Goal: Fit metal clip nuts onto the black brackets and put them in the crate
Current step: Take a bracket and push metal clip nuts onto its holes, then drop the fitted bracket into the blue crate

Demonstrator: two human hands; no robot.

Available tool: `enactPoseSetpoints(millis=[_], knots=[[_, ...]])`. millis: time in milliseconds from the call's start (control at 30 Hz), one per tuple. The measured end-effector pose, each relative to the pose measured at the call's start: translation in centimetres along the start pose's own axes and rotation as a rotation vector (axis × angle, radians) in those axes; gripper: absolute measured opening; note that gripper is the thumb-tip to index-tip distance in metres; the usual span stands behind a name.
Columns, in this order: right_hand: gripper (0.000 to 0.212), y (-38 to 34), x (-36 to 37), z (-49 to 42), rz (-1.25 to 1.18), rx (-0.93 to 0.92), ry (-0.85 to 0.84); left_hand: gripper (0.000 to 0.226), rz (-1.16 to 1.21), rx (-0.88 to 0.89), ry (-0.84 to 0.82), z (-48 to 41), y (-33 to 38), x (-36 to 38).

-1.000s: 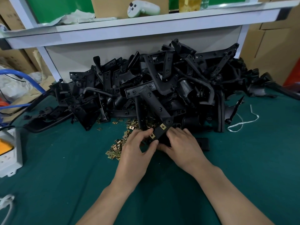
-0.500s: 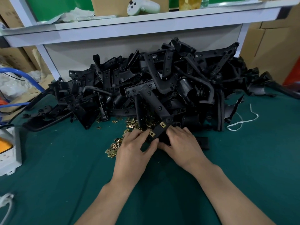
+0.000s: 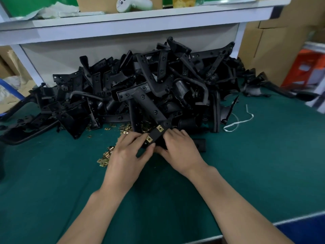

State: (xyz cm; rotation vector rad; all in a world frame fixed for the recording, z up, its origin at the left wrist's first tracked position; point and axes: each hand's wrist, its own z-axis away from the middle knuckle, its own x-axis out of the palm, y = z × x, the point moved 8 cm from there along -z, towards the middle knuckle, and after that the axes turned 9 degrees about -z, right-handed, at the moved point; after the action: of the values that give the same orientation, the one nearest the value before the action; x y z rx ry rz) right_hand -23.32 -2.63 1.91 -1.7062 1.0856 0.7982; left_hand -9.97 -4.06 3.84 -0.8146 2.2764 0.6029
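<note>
black bracket (image 3: 156, 133) pinched at its clip nut (image 3: 149, 138) by left hand (image 3: 126, 154) (another fitted at 1 o'clock), right hand (image 3: 179, 150) fingers curled round it, loose clip nuts (image 3: 105, 157) left at 9 o'clock

Even overhead light, soft shadows, edges warped (right side blurred)

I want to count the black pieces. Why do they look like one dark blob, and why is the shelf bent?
Head view: the black brackets are dark on dark, so edges merge; the wide lens bends the white shelf; the orange box at right is blurred.
</note>
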Motion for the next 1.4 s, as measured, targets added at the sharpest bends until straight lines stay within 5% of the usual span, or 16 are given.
enactPoseSetpoints(millis=[233, 500, 733, 800, 900, 1000, 1167, 1400], knots=[[0.037, 1.7, -7.2, 3.4, 0.011, 0.131, 0.157, 0.042, 0.265, -0.057, -0.064, -2.1, 5.9, 0.7], [0.033, 8.1, -21.5, 15.4, 0.258, 0.448, 0.321, 0.031, 0.608, 0.026, -0.154, -5.1, 23.2, 3.7], [0.053, 15.3, -31.7, 36.4, 0.244, 1.158, 0.348, 0.026, 0.859, 0.251, -0.353, -1.8, 46.4, 6.3], [0.053, 16.4, -33.5, 43.2, 0.194, 1.409, 0.421, 0.037, 0.938, 0.24, -0.547, 0.5, 52.3, 8.0], [0.083, 16.3, -34.9, 50.8, 0.132, 1.676, 0.584, 0.07, 0.905, 0.244, -0.921, 4.8, 58.4, 10.7], [0.081, 16.2, -35.2, 52.1, 0.19, 1.653, 0.671, 0.065, 0.933, 0.244, -0.925, 6.1, 59.8, 11.3], [0.061, 16.4, -33.1, 44.3, 0.23, 1.358, 0.685, 0.047, 1.08, 0.18, -0.861, 3.9, 56.8, 11.4], [0.051, 14.1, -27.8, 28.0, 0.154, 0.945, 0.625, 0.042, 1.15, 0.008, -0.612, -3.2, 41.7, 9.3]])
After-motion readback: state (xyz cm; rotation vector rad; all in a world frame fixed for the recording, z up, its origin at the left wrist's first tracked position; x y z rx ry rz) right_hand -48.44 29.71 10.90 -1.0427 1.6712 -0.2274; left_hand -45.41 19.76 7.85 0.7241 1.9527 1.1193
